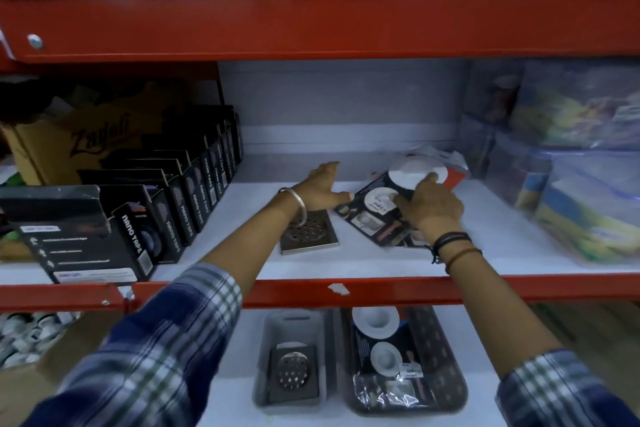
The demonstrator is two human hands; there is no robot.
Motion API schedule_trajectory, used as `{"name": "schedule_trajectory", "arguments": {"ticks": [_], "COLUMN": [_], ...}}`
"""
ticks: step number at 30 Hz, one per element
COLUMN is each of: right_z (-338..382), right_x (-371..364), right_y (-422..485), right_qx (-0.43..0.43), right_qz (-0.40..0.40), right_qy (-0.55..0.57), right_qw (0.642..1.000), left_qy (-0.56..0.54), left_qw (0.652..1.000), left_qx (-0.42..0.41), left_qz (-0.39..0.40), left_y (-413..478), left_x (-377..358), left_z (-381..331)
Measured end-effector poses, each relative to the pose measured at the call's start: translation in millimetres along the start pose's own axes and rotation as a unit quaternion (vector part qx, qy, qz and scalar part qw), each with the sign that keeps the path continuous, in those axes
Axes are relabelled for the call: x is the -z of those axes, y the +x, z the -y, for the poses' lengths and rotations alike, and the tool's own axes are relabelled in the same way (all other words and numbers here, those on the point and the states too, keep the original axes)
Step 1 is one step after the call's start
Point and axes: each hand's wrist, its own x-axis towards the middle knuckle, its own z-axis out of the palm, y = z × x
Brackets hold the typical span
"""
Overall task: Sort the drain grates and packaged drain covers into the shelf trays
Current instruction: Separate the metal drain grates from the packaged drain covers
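A square steel drain grate [309, 234] lies flat on the white middle shelf. My left hand [320, 188] hovers just above its far edge, fingers spread, holding nothing. To the right lies a loose pile of packaged drain covers [377, 204], dark cards with white round covers. My right hand [429, 204] presses on the top package, fingers curled on it. On the shelf below, a grey tray [260, 378] holds one steel grate [293, 373], and a dark tray [455, 388] beside it holds a packaged drain cover [384, 350].
A row of black nano tape boxes [173, 204] fills the left of the middle shelf, with a cardboard box [69, 146] behind. Stacked plastic-wrapped containers [585, 184] crowd the right. Red shelf beams [311, 24] run above and below [381, 291].
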Motion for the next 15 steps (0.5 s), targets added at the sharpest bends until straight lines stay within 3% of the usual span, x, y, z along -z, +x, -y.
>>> {"name": "schedule_trajectory", "arguments": {"ticks": [4, 7, 11, 15], "right_z": [-22.3, -26.4, -37.2, -60.4], "right_x": [-5.8, -2.9, 16.8, 28.7], "right_y": [0.2, 5.2, 27.6, 46.0], "right_qx": [-0.024, -0.015, 0.009, 0.013], "right_qz": [0.058, 0.077, 0.018, 0.045], "right_qy": [0.036, 0.166, 0.281, 0.305], "right_qw": [0.997, 0.983, 0.959, 0.951], "left_qy": [-0.051, -0.110, -0.195, -0.250], "left_qw": [0.994, 0.986, 0.972, 0.962], "left_qx": [0.082, 0.122, 0.109, 0.101], "left_qz": [0.052, 0.041, -0.069, -0.029], "left_y": [31.5, 43.7, 51.9, 39.7], "left_x": [-24.4, -34.1, -31.0, -39.5], "left_z": [-23.6, -32.0, -40.9, -52.6]}}
